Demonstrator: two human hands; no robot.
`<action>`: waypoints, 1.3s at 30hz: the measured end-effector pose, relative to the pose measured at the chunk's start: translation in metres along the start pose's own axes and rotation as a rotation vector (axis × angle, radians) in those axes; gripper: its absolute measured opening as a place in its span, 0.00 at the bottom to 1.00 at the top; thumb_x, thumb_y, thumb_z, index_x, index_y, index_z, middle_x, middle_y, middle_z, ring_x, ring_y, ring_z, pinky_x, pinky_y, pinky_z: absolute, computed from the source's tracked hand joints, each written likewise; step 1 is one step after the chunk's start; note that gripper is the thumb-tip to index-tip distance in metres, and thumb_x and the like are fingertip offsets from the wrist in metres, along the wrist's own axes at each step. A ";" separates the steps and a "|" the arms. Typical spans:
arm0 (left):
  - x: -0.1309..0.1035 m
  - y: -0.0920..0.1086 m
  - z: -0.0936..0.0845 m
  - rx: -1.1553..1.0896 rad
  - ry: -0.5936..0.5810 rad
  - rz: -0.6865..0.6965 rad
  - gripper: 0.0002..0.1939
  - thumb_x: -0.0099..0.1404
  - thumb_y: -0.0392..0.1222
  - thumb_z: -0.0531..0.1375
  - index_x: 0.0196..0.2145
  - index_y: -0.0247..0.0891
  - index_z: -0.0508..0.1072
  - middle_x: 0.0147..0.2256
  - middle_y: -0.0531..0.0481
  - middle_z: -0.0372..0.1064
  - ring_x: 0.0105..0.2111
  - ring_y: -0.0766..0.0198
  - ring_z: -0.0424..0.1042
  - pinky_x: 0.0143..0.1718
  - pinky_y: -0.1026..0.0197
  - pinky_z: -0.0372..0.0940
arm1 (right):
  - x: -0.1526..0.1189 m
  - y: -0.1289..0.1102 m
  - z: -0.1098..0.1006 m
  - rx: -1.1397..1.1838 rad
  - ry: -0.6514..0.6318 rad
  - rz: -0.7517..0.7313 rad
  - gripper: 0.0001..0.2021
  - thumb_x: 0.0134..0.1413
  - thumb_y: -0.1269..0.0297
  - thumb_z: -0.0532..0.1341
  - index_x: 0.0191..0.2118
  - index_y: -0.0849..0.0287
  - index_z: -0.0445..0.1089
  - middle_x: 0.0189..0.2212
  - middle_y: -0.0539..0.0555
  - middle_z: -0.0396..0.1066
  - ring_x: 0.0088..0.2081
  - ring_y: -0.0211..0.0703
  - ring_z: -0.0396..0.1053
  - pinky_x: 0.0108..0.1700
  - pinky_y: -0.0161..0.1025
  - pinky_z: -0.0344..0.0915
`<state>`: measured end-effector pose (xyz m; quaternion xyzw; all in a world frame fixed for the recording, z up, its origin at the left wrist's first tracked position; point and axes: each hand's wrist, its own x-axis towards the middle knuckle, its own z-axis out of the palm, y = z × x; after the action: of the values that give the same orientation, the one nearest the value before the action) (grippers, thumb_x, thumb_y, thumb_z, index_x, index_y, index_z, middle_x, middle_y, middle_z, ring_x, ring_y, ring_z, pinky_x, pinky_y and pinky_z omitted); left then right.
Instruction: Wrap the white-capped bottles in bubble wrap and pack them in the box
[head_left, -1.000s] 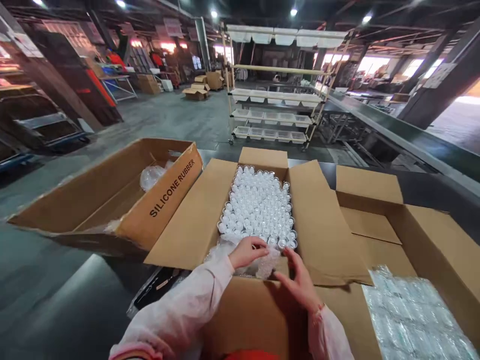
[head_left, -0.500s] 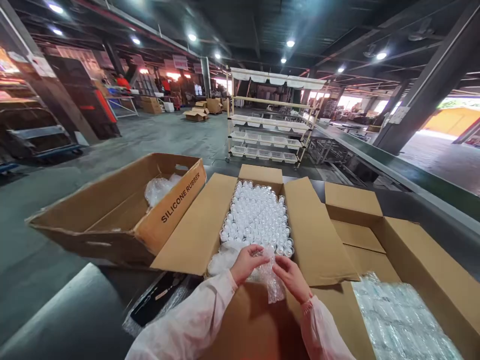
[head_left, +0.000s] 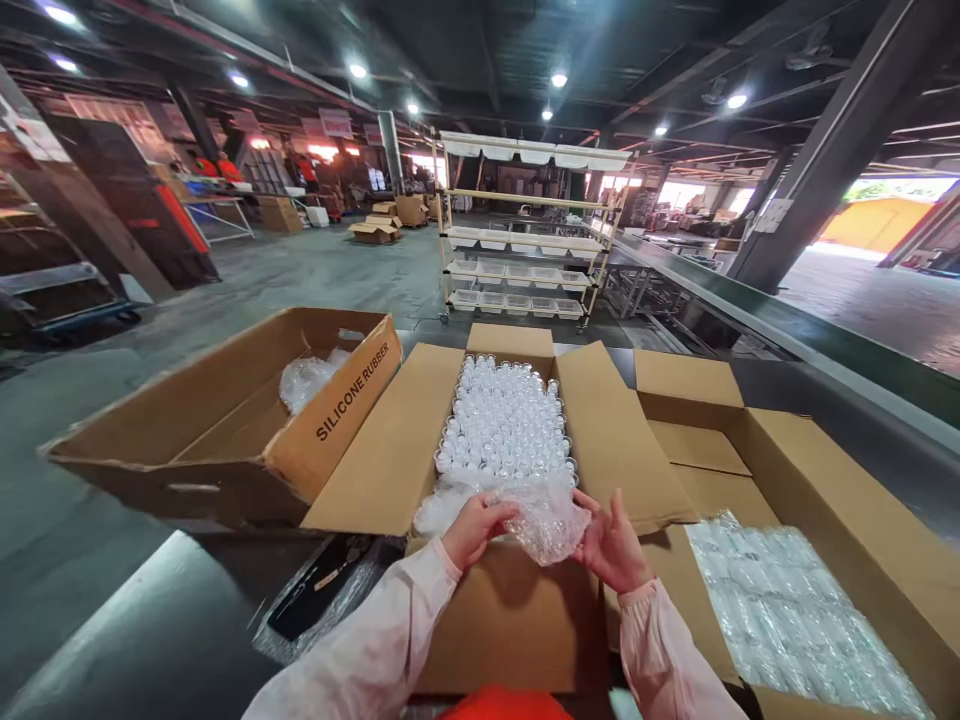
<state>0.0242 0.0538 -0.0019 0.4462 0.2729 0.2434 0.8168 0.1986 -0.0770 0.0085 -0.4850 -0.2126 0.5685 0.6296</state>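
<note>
A bubble-wrap bag [head_left: 547, 515], clear and crumpled, is spread between my hands over the near end of an open cardboard box [head_left: 409, 430]. My left hand [head_left: 474, 532] pinches its left side between thumb and fingers. At the other side is my right hand [head_left: 613, 548], thumb raised and fingers apart, the fingertips touching the bag's edge. Rows of small clear containers with white tops [head_left: 506, 420] fill the box beyond. More clear wrap [head_left: 439, 505] lies in the box's near left corner.
To the left stands a cardboard box marked SILICONE RUBBER [head_left: 356, 395] with clear wrap inside. Another open box [head_left: 847, 490] on the right has bubble-wrapped items [head_left: 795, 605] beside it. A wrapped black item [head_left: 319, 590] lies near my left forearm. Beyond stands a rack of trays [head_left: 525, 240].
The bubble-wrap bag, bunched and hanging down before, is now spread wider and raised. My right hand has moved right and its fingers have opened. The view has turned slightly right.
</note>
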 end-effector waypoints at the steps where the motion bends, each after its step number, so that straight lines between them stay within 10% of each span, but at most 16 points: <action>1: 0.000 -0.003 0.002 -0.041 0.033 0.020 0.23 0.38 0.49 0.72 0.31 0.32 0.75 0.26 0.50 0.72 0.29 0.63 0.68 0.35 0.60 0.63 | -0.003 0.003 0.000 0.044 -0.029 0.040 0.38 0.41 0.27 0.52 0.48 0.54 0.67 0.41 0.58 0.73 0.37 0.50 0.73 0.37 0.49 0.68; 6: -0.002 -0.013 0.009 -0.027 0.189 0.141 0.21 0.36 0.46 0.73 0.27 0.34 0.73 0.24 0.54 0.71 0.26 0.67 0.66 0.32 0.63 0.61 | -0.009 0.025 0.003 -0.067 0.127 -0.056 0.34 0.27 0.57 0.76 0.46 0.55 0.67 0.36 0.52 0.73 0.31 0.39 0.70 0.32 0.35 0.65; 14: -0.009 -0.017 0.014 -0.023 0.178 0.119 0.22 0.40 0.51 0.72 0.30 0.33 0.78 0.30 0.48 0.75 0.31 0.62 0.70 0.37 0.60 0.63 | -0.009 0.040 0.004 -0.075 0.172 -0.069 0.42 0.27 0.61 0.74 0.53 0.54 0.59 0.34 0.50 0.73 0.29 0.39 0.70 0.30 0.35 0.64; 18: -0.009 -0.022 0.014 -0.077 0.179 0.082 0.36 0.46 0.51 0.69 0.52 0.36 0.69 0.33 0.49 0.75 0.29 0.66 0.70 0.32 0.65 0.62 | -0.001 0.027 -0.024 -0.276 0.245 -0.190 0.36 0.34 0.56 0.69 0.52 0.59 0.60 0.36 0.56 0.73 0.36 0.47 0.71 0.39 0.44 0.66; 22: -0.014 -0.039 0.016 0.021 -0.022 -0.185 0.42 0.48 0.42 0.65 0.60 0.37 0.58 0.23 0.56 0.71 0.17 0.72 0.63 0.19 0.69 0.52 | 0.001 0.022 -0.030 -0.905 0.619 -0.527 0.28 0.44 0.54 0.63 0.51 0.61 0.64 0.42 0.62 0.70 0.44 0.55 0.67 0.45 0.53 0.64; 26: -0.011 -0.044 0.010 0.418 -0.332 -0.385 0.16 0.47 0.33 0.58 0.37 0.31 0.75 0.25 0.48 0.73 0.20 0.65 0.68 0.20 0.65 0.57 | -0.007 0.050 -0.008 -1.301 0.234 -0.499 0.24 0.46 0.52 0.64 0.48 0.59 0.68 0.38 0.59 0.71 0.40 0.51 0.68 0.42 0.48 0.66; 31: 0.039 -0.019 -0.007 1.306 0.109 0.093 0.15 0.59 0.32 0.51 0.39 0.36 0.75 0.37 0.46 0.75 0.37 0.60 0.72 0.41 0.58 0.64 | -0.013 0.084 0.001 -1.556 0.274 -0.369 0.27 0.38 0.67 0.67 0.50 0.57 0.67 0.45 0.59 0.70 0.47 0.58 0.66 0.48 0.52 0.63; 39: 0.111 -0.035 0.001 1.508 0.232 0.236 0.16 0.49 0.29 0.62 0.38 0.34 0.74 0.48 0.35 0.66 0.54 0.44 0.57 0.54 0.42 0.50 | -0.018 0.080 -0.008 -1.365 0.354 -0.417 0.12 0.53 0.72 0.51 0.40 0.60 0.70 0.37 0.58 0.73 0.40 0.48 0.71 0.43 0.43 0.66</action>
<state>0.1117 0.1076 -0.0574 0.8798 0.3993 0.1226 0.2267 0.1597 -0.1053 -0.0576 -0.8032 -0.5022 0.0912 0.3072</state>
